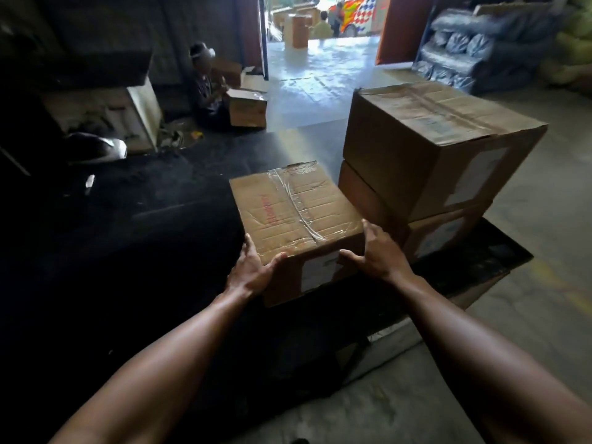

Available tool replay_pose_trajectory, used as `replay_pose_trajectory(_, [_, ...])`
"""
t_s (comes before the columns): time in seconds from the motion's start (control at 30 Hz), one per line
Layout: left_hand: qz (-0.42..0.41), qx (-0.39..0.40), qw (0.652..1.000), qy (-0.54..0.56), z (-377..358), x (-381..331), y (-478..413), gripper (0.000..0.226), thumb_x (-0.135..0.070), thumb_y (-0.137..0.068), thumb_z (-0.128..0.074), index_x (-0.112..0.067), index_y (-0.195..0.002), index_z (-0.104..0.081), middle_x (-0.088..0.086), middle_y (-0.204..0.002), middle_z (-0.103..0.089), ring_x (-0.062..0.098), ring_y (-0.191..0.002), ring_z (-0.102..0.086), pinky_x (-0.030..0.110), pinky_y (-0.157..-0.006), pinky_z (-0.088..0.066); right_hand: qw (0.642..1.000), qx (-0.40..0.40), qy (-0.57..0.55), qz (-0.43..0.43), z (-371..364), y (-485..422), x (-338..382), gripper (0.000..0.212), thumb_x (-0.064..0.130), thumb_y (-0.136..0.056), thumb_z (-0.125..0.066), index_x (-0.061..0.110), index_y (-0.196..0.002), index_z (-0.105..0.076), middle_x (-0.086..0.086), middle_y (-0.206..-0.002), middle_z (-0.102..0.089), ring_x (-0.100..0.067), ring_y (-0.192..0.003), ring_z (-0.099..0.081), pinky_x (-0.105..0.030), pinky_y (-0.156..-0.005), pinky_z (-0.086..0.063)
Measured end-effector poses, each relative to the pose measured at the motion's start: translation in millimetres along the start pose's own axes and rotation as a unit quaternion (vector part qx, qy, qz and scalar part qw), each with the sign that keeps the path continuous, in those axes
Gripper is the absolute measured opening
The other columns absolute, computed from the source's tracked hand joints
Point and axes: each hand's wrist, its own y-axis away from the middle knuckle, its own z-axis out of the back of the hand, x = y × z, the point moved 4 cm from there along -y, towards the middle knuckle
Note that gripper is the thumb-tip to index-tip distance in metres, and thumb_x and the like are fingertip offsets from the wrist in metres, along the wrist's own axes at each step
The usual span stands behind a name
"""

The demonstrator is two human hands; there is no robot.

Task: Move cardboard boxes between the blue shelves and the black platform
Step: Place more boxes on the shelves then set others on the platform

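Head view (the only one supplied). A small brown cardboard box sealed with clear tape and marked in red lettering sits toward the near right corner of the black platform. It lies just beside a stack of two larger brown cardboard boxes, on that stack's left. Whether its base rests fully on the platform cannot be told, as the underside is in shadow.

The left hand is spread wide over the near left corner of the small box, with the thumb across the near face and the fingers along the left side. The right hand is spread the same way over the near right corner. Both are in contact; neither is curled round anything.

A blue-framed rack holding dark wrapped bundles stands well apart, at the far right. A seated person works on another carton beyond the platform's far edge.

Assessment: the step in hand is the handling of this one box at the platform. A single frame does not settle whether it is being set down or taken up.

- If taken up, the next move calls for a lower hold, fingers under the base edges, and a lift clear of the stack.
- If set down, it calls for both hands to let go together.
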Motion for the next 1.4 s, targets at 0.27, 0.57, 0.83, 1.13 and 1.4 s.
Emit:
replay_pose_trajectory(0.27, [0.043,-0.081,0.99,0.104,-25.4,-0.5,-35.8,0.121,-0.073,-0.076,-0.064,-0.019,-0.156,0.009,0.01,-0.162,-0.017,0.028,-0.143,-0.032,0.043,-0.112,-0.037,0.996,0.045,-0.071,-0.014,-25.8,-82.3,-9.2,0.11,0.071,-0.079,-0.057,-0.001,-0.153,-0.016,-0.02,-0.159,-0.02,-0.03,-0.147,-0.022,-0.038,-0.118,-0.022])
replay_pose_trajectory(0.57, [0.011,-0.098,0.994,0.042,-7.5,7.4,-91.1,0.12,-0.078,-0.072,-0.062,-0.019,-0.158,-0.002,0.011,-0.154,-0.039,0.027,-0.13,-0.051,0.039,-0.102,-0.048,0.966,0.062,-0.25,-0.019,-48.2,-153.4,-21.4,0.122,0.065,-0.061,-0.081,0.018,-0.155,-0.018,-0.01,-0.151,-0.041,-0.026,-0.132,-0.047,-0.042,-0.108,-0.042])
replay_pose_trajectory(0.83, [0.032,-0.12,0.992,0.017,-4.5,4.4,-125.7,0.116,-0.083,-0.07,-0.052,-0.023,-0.158,-0.005,0.009,-0.147,-0.049,0.025,-0.124,-0.056,0.038,-0.1,-0.049,0.905,0.054,-0.422,-0.006,-66.7,-194.5,-29.3,0.11,0.04,-0.063,-0.089,0.025,-0.152,-0.025,0.012,-0.13,-0.045,-0.007,-0.116,-0.051,-0.02,-0.093,-0.044])
replay_pose_trajectory(1.13, [0.008,-0.14,0.99,0.034,-1.9,9.0,-156.2,0.107,-0.077,-0.074,-0.051,-0.022,-0.157,-0.013,0.01,-0.139,-0.056,0.024,-0.122,-0.058,0.034,-0.099,-0.049,0.886,0.049,-0.46,-0.028,-71.6,-215.7,-25.0,0.11,0.027,-0.067,-0.089,0.019,-0.154,-0.023,0.01,-0.131,-0.041,-0.005,-0.117,-0.047,0.001,-0.08,-0.041])
replay_pose_trajectory(1.4, [-0.056,-0.082,0.986,0.137,5.9,28.0,-184.6,0.097,-0.059,-0.082,-0.068,-0.027,-0.157,-0.015,0.0,-0.138,-0.056,0.011,-0.116,-0.058,0.02,-0.091,-0.045,0.892,0.014,-0.445,-0.079,-73.1,-194.8,-10.9,0.111,0.031,-0.066,-0.088,0.018,-0.154,-0.022,-0.005,-0.145,-0.047,-0.013,-0.121,-0.053,-0.007,-0.088,-0.045])
